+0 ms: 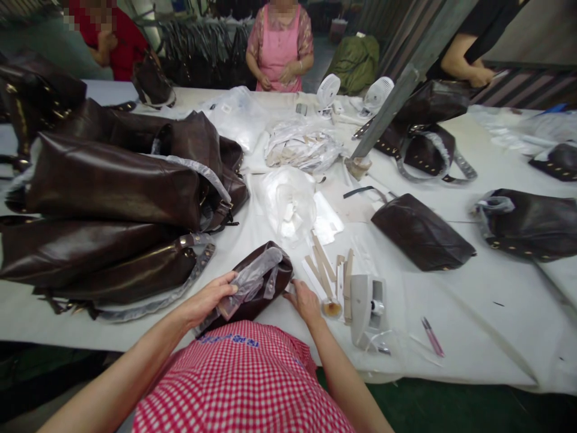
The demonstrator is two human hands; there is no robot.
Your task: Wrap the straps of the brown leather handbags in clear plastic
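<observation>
A dark brown leather handbag lies at the table's front edge, against my checked apron. Clear plastic film wraps its strap, which lies across the top of the bag. My left hand is closed on the wrapped strap, thumb on top, with its other fingers mostly hidden beneath. On the bag's right side, my right hand grips the lower edge with its fingertips, partly out of sight behind the leather.
Stacked brown handbags fill the left side. Right of my hands are cardboard strips, a tape dispenser and pink-handled snips. Plastic bags lie ahead, beside a slanting metal post. Another handbag lies right; several people stand beyond.
</observation>
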